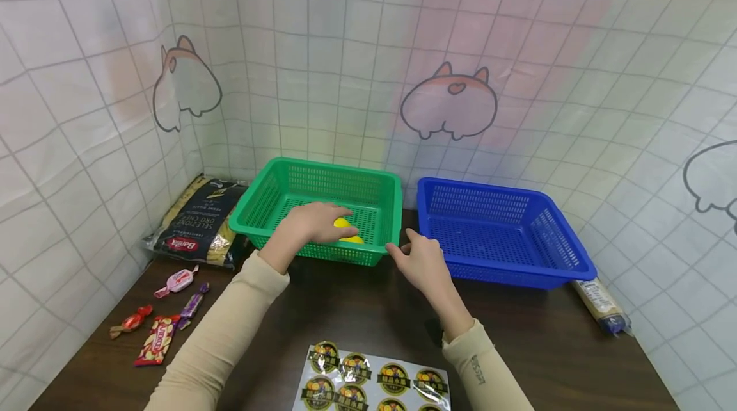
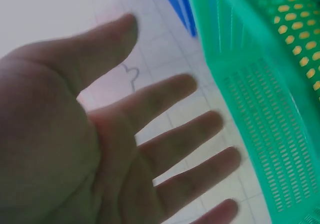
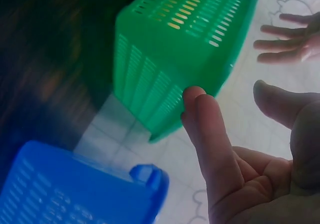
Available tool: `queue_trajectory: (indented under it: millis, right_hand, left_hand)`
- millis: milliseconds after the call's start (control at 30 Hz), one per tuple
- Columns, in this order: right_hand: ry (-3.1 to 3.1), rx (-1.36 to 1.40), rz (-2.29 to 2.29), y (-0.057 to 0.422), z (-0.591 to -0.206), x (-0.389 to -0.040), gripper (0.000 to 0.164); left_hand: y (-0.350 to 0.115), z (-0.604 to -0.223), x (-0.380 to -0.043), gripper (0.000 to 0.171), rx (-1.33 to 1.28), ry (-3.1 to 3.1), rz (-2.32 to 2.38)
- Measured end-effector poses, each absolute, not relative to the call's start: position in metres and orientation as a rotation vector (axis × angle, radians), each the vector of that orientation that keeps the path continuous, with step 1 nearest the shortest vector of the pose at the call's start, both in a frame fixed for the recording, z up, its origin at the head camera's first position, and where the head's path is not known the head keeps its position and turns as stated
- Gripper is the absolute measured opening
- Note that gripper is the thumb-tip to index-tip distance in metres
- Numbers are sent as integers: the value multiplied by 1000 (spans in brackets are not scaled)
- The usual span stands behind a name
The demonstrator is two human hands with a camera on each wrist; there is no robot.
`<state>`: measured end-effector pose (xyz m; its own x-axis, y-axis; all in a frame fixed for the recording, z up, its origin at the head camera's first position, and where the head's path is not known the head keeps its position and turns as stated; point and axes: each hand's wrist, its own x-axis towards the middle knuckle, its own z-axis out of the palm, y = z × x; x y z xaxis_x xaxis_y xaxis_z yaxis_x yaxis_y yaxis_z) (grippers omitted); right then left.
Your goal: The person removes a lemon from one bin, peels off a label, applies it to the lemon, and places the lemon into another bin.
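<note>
With twelve straight ahead of the person, a glossy sheet (image 1: pixel 371 380) of round black-and-gold stickers lies nearest, flat on the dark wood-grained table (image 1: pixel 345 308). Soft cream fabric sleeves reach over on either side of it. At ten o'clock lie a flat red-and-yellow packet (image 1: pixel 156 341), a red twist-wrapped sweet (image 1: pixel 134 320), a slim purple-wrapped sweet (image 1: pixel 193 306) and a pink-and-white sweet (image 1: pixel 178 281), all in crinkled wrappers. At two, a plastic-wrapped cylindrical packet (image 1: pixel 601 305) pokes from beside the blue basket.

The right hand (image 1: pixel 423 260), near half past twelve, grasps nothing: two fingers straight, the others bent, the thumb apart. I cannot tell whether the thumb touches the green basket's near corner. The left hand (image 1: pixel 313 222), toward half past eleven, is released, its fingers spread. Just by its fingertips in the head view, a smooth yellow object (image 1: pixel 342 223), partly hidden, sits inside the slotted plastic green basket (image 1: pixel 340 174). The matching blue basket (image 1: pixel 507 275) stands at one, its rim rounded. Between ten and eleven, a plump, shiny black-and-gold pasta bag (image 1: pixel 198 222) lies near the green basket. Farthest hangs wrinkled, grid-printed cloth (image 1: pixel 345 78).
</note>
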<state>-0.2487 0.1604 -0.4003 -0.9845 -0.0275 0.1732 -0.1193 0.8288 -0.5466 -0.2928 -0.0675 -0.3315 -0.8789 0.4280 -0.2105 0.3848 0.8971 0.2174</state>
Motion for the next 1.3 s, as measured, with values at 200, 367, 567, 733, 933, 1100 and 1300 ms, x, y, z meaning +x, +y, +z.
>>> queue_trajectory:
  millis: [200, 367, 567, 733, 933, 1100, 1300]
  right_hand:
    - [-2887, 81, 898, 152, -407, -258, 77]
    - [-2880, 70, 876, 149, -413, -263, 77]
    - [-2861, 54, 892, 150, -417, -267, 63]
    - [-2855, 73, 913, 150, -415, -269, 61]
    - [-2859, 88, 892, 150, -412, -270, 62]
    - [-2863, 82, 898, 150, -412, -271, 58]
    - [-2868, 64, 919, 151, -413, -272, 57]
  left_hand:
    - [-77, -318, -316, 63, 576, 2629, 214]
    - [-83, -311, -329, 64, 545, 2607, 214]
    - [-82, -305, -344, 65, 515, 2531, 231]
    - [-82, -301, -358, 64, 515, 2510, 192]
    - [-86, -304, -377, 65, 454, 2456, 242]
    - [-89, -311, -395, 69, 334, 2420, 308]
    - [-87, -320, -409, 73, 315, 2411, 384]
